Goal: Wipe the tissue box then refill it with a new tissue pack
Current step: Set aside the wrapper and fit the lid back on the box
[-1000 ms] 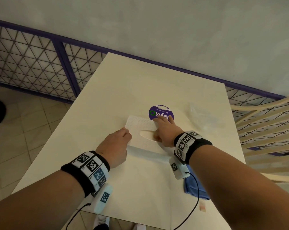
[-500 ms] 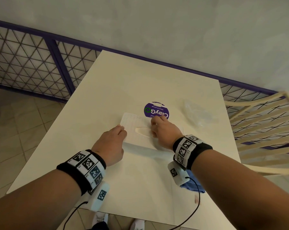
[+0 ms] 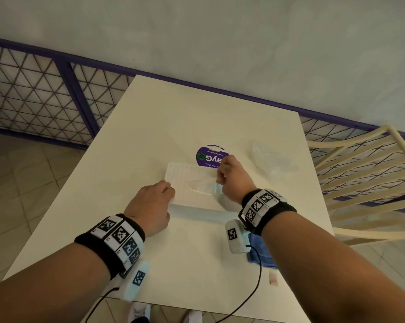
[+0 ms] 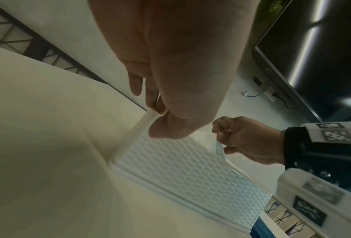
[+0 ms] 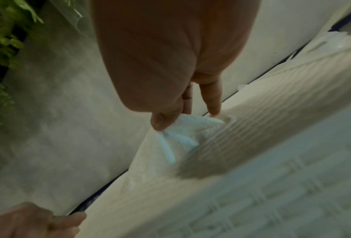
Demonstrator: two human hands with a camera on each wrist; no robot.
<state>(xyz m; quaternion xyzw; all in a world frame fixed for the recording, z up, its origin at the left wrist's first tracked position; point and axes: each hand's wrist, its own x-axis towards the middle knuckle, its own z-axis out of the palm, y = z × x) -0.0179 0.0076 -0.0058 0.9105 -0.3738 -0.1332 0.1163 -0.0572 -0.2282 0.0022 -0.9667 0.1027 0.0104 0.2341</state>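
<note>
Since the earlier frame, the right hand (image 3: 234, 177) is lifting off the tissue box (image 3: 192, 183) with a white tissue (image 5: 182, 133) coming up through the oval slot; previously its fingers were lying in that slot. The grip of this hand is clamped on the tissue between thumb and fingers. The left hand (image 3: 151, 206) is holding the box's left edge, its grip closed on the rim. The box is sitting flat on the cream surface (image 3: 173, 120), just in front of a purple round label (image 3: 207, 155). A blue cloth (image 3: 259, 250) is lying beneath the right wrist, and a clear plastic wrapper (image 3: 269, 159) is resting to the right.
</note>
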